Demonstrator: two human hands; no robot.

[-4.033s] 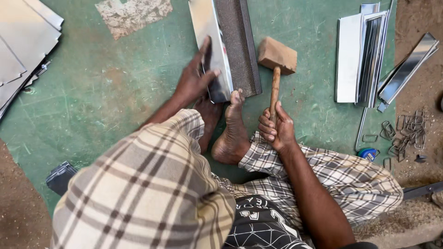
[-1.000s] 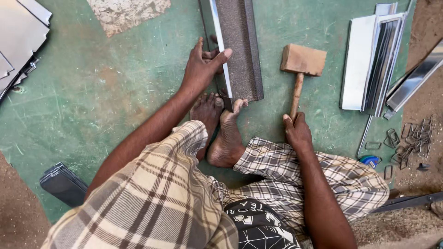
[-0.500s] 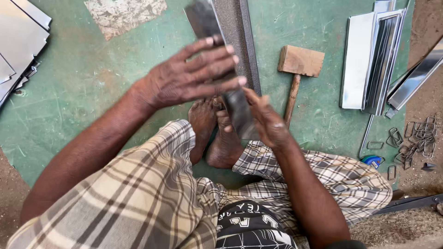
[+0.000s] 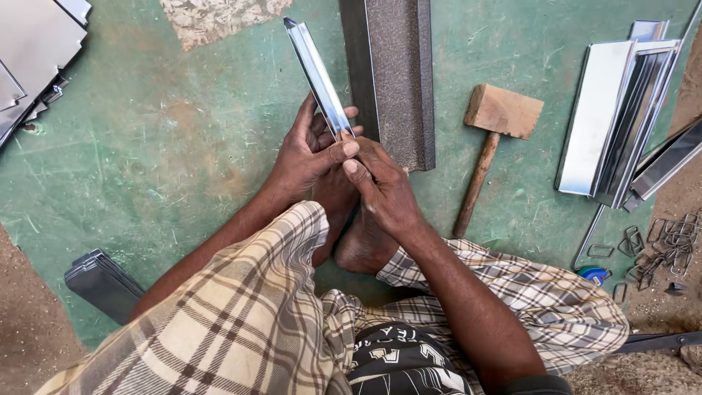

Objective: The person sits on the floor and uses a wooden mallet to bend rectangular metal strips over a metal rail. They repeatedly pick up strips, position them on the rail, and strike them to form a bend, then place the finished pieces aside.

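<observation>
A narrow folded sheet-metal strip (image 4: 314,69) is held up over the floor, pointing away from me. My left hand (image 4: 307,157) and my right hand (image 4: 380,186) both grip its near end, thumbs pressed on top. Right behind it a long dark steel angle bar (image 4: 395,73) lies on the green floor. A wooden mallet (image 4: 490,139) lies on the floor to the right of my right hand, untouched. My bare feet (image 4: 358,234) rest below the hands.
A stack of folded metal channels (image 4: 621,110) lies at right, with wire clips (image 4: 658,249) and a blue object (image 4: 596,274) below it. Flat metal sheets (image 4: 33,51) sit at top left. A dark folded piece (image 4: 102,281) lies at left, beside a bare dirt patch.
My right hand has let go of the mallet, which now lies on the floor. Both hands have lifted the metal strip off the angle bar and hold it together.
</observation>
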